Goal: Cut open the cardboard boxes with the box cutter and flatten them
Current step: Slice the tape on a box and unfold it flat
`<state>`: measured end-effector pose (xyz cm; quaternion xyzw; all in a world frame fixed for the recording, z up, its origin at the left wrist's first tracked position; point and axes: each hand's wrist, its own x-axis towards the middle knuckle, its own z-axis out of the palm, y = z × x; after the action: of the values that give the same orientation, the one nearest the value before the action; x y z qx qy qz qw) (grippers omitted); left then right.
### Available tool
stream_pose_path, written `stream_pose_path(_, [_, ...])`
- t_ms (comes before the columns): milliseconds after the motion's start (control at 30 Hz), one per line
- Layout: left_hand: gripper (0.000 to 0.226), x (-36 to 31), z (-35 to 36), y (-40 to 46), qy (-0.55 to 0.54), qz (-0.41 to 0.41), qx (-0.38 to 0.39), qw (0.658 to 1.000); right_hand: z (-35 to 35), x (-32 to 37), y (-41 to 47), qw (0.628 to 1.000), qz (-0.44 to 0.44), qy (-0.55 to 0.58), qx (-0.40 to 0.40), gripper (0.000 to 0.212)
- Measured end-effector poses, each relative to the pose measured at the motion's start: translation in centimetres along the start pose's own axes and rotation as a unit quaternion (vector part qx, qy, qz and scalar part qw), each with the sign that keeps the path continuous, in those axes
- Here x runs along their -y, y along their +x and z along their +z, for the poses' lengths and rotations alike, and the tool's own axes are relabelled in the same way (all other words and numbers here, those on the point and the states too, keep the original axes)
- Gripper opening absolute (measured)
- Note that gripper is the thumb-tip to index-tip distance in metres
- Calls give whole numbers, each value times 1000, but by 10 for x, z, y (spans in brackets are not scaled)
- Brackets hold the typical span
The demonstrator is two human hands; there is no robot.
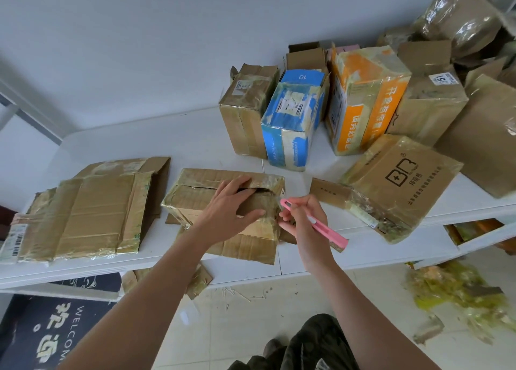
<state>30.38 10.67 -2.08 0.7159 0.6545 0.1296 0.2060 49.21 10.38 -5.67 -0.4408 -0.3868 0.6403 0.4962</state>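
A taped brown cardboard box lies on the white table in front of me, its top seam partly split. My left hand grips the box's upper right part, fingers reaching into the gap and thumb against the near side. My right hand holds a pink box cutter, its tip at the box's right end. A flattened cardboard box lies to the left.
Several uncut boxes stand at the back right: a brown one, a blue one, an orange one, and a printed brown box near the table's right edge. Tape scraps litter the floor. A dark doormat lies below left.
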Motion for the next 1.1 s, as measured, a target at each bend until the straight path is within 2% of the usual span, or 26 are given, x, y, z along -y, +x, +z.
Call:
stream_pose_path(133, [61, 4, -9, 5, -82, -36, 76, 993, -1, -1, 0, 1000, 3, 7, -9, 26])
stream_pose_path(367, [61, 6, -7, 0, -166, -50, 26, 985, -1, -5, -4, 999, -10, -24, 20, 18])
stream_pose_path(533, [58, 3, -8, 0, -150, -45, 21, 987, -9, -9, -6, 996, -30, -64, 62, 16])
stream_pose_path(633, [58, 4, -7, 0, -154, -36, 29, 987, -18, -9, -6, 997, 5, -2, 72, 12])
stream_pose_path(733, [62, 7, -6, 1, -161, -34, 33, 986, -22, -8, -3, 997, 15, 28, 69, 18])
stream_pose_path(833, [65, 11, -4, 1, -169, -32, 33, 985, -19, -6, -2, 997, 13, -15, 73, 18])
stream_pose_path(933, [70, 16, 0, -2, -132, -4, 29, 991, -20, 0, -2, 996, 16, -31, 88, 21])
stream_pose_path(1000, [77, 17, 2, -5, -95, 20, 27, 995, -27, 6, 0, 997, -7, -19, 79, 27])
stream_pose_path(1100, [74, 16, 0, -9, -73, 33, 32, 996, -38, 14, 6, 998, -58, 20, 25, 28])
